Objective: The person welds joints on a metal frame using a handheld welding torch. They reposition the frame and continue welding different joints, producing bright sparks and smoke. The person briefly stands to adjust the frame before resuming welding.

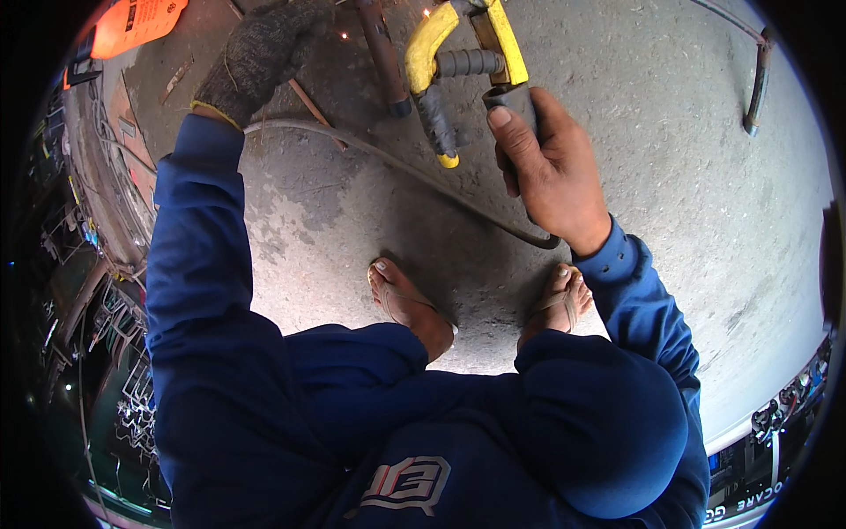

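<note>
My right hand (560,167), bare, is closed around the dark handle of a yellow-and-black welding electrode holder (504,53), thumb along its side. The holder's yellow jaw end points away from me and runs to the upper edge. A grey cable (405,167) curves over the floor from the left and ends in a bend by my right wrist. At the upper left is my left hand (256,62) in a dark knitted glove. Its fingers are dark and partly hidden. Between the hands lies a rusty metal pipe (381,57); a thin brown rod (315,113) extends from beside the glove.
Small bright sparks glow near the pipe. An orange-and-black object (132,28) lies at the far left. A bent dark metal rod (758,84) rests at the far right. Tangled metal pieces (132,388) line the left rim. My sandalled feet (410,304) stand on the concrete floor (705,220).
</note>
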`<state>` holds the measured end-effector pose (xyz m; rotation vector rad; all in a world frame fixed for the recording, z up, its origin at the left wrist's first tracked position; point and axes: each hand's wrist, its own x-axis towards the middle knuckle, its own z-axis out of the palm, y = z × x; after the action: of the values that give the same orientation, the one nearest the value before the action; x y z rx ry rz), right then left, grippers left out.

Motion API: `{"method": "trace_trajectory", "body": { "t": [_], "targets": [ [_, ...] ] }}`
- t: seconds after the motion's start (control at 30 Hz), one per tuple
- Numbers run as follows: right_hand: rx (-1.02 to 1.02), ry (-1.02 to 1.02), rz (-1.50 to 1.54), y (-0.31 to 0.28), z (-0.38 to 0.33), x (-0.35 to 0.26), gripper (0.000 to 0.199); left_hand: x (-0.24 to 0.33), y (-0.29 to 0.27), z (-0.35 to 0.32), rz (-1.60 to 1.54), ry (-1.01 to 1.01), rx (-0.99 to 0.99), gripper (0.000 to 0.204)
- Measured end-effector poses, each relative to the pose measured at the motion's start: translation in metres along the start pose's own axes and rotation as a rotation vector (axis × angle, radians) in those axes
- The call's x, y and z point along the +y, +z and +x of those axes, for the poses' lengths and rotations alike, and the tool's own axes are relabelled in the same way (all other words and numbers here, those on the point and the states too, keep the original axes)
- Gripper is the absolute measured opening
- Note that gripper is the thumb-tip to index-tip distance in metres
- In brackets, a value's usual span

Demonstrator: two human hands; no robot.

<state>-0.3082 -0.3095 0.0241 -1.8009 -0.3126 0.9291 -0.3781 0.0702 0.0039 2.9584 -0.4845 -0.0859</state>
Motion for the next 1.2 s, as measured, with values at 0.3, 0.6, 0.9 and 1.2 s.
{"method": "trace_trajectory", "body": {
  "t": [0.3, 0.6, 0.9, 1.2],
  "targets": [
    [-0.047, -0.005, -0.045, 0.001, 0.001, 0.003, 0.034, 0.001, -0.001, -0.003, -0.112, -0.042, -0.065, 0.041],
    [0.023, 0.023, 0.120, -0.009, -0.001, 0.000, 0.042, 0.015, -0.030, -0.005, -0.127, -0.079, -0.028, 0.038],
    [0.037, 0.034, 0.119, -0.010, -0.004, 0.003, 0.043, 0.060, -0.005, 0.016, -0.165, -0.295, -0.025, 0.047],
    [0.038, 0.016, 0.103, -0.007, -0.001, 0.006, 0.045, 0.076, -0.003, 0.028, -0.724, -0.883, -0.094, 0.048]
  ]
}}
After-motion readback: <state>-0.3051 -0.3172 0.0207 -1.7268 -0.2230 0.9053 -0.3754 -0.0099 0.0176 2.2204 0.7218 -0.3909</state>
